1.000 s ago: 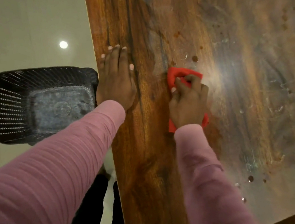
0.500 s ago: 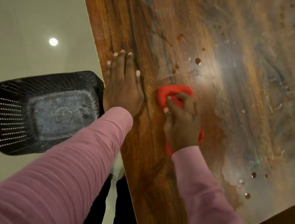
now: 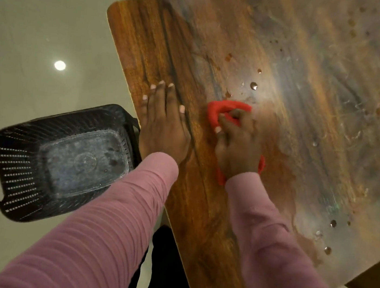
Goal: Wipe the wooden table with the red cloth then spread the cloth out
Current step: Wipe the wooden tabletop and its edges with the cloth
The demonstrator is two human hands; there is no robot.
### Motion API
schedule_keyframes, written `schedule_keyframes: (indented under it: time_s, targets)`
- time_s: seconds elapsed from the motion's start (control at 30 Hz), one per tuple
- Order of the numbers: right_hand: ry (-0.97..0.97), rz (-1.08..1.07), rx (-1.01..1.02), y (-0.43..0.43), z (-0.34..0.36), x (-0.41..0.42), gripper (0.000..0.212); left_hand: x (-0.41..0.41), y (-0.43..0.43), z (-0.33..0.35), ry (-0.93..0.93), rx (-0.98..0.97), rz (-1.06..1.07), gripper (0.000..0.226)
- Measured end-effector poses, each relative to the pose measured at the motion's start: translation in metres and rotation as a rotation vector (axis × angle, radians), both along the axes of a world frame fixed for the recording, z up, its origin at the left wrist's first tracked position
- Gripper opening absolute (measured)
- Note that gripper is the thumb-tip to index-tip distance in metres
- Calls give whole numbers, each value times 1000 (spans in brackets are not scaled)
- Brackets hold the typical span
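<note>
Room on wooden table (image 3: 310,112) beyond red cloth (image 3: 215,113), left hand (image 3: 162,127) flat beside it, black basket (image 3: 22,169) on floor

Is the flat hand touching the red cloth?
Apart. The head view shows bare wooden table between the left hand and the red cloth that the right hand grips.

wooden table (image 3: 154,41): one is being counted.
red cloth (image 3: 215,113): one is being counted.
hands: two are being counted, left hand (image 3: 164,125) and right hand (image 3: 237,148).
pink sleeves (image 3: 104,224): two are being counted.
black basket (image 3: 10,167): one is being counted.
droplets (image 3: 253,85): several are being seen; exact number not being resolved.
</note>
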State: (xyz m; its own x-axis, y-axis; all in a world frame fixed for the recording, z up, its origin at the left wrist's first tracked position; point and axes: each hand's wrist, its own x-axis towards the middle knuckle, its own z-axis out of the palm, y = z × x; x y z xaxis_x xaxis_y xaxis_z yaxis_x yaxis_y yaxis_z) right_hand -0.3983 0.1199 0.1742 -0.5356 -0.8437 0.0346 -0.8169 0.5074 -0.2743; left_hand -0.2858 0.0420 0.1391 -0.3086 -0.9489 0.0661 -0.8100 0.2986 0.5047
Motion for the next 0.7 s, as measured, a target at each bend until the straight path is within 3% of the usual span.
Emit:
schedule_keyframes:
  time_s: [0.1,0.17,0.33,0.43,0.63,0.7]
  targets:
    - [-3,243,-34,5,-2,27,28,-1,-1,-1,-3,12,4,50]
    - [8,284,-46,0,-2,12,27,-1,0,-2,-6,10,6,50]
    - [28,-100,-5,-32,-1,-60,31,-1,1,-1,-22,16,11,49]
    - [-23,-154,-30,-44,-1,-61,32,-2,1,0,-27,17,24,49]
    - [-61,361,-101,-33,-3,-6,36,-3,2,-1,-43,15,55,50]
    - [-10,375,-84,-37,-5,-25,33,-2,3,-1,-44,8,69,51]
